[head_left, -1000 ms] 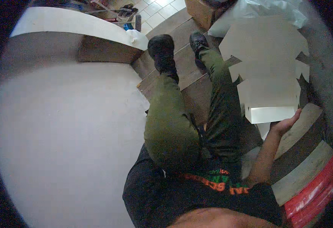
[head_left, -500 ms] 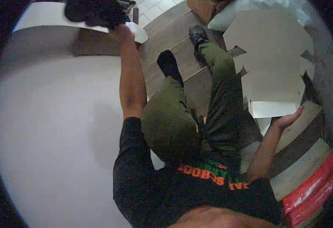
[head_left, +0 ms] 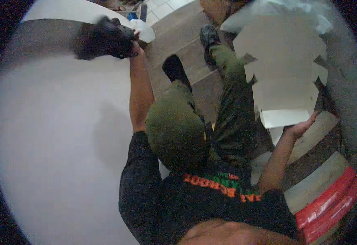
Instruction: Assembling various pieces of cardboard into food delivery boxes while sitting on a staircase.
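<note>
Left hand, head view: extended forward and closed on a dark, blurred bundle, which is held over the far edge of the white table. Right hand: open, palm up, fingers spread, touching a flat white cardboard sheet laid on the wooden floor. Legs in green trousers are seen between the two hands.

I wear a black short-sleeved T-shirt with orange and green lettering across the chest. Both forearms are bare, no watch or bands visible. Olive-green trousers cover both legs, loose at the knee. Black shoes on both feet, dark soles, detail blurred.
</note>
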Demonstrator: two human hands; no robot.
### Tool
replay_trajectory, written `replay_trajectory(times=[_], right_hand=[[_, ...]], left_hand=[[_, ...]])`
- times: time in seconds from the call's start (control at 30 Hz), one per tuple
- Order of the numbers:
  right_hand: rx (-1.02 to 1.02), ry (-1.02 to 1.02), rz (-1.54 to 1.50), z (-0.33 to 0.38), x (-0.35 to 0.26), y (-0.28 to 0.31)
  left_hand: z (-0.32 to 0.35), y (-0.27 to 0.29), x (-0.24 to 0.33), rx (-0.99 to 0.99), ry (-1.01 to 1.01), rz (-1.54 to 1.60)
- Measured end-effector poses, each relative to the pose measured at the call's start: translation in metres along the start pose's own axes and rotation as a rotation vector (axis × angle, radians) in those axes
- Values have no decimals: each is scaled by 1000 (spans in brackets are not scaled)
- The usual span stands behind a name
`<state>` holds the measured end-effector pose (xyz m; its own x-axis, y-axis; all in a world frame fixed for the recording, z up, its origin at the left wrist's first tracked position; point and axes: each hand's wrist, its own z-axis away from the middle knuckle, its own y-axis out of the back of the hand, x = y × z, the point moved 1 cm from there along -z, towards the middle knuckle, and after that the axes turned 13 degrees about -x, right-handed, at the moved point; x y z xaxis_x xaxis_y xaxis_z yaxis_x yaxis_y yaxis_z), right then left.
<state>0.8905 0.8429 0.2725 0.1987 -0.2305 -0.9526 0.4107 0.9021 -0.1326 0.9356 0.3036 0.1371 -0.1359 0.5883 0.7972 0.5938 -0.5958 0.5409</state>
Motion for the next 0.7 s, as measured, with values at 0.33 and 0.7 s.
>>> replay_trajectory(times=[0.33, 0.7], right_hand=[[-135, -94, -112, -10, 3, -21], [-104, -115, -57, 7, -2, 0]], left_hand=[[-15, 28, -32, 267, -201, -99], [-1, 12, 55, 316, 18, 658]])
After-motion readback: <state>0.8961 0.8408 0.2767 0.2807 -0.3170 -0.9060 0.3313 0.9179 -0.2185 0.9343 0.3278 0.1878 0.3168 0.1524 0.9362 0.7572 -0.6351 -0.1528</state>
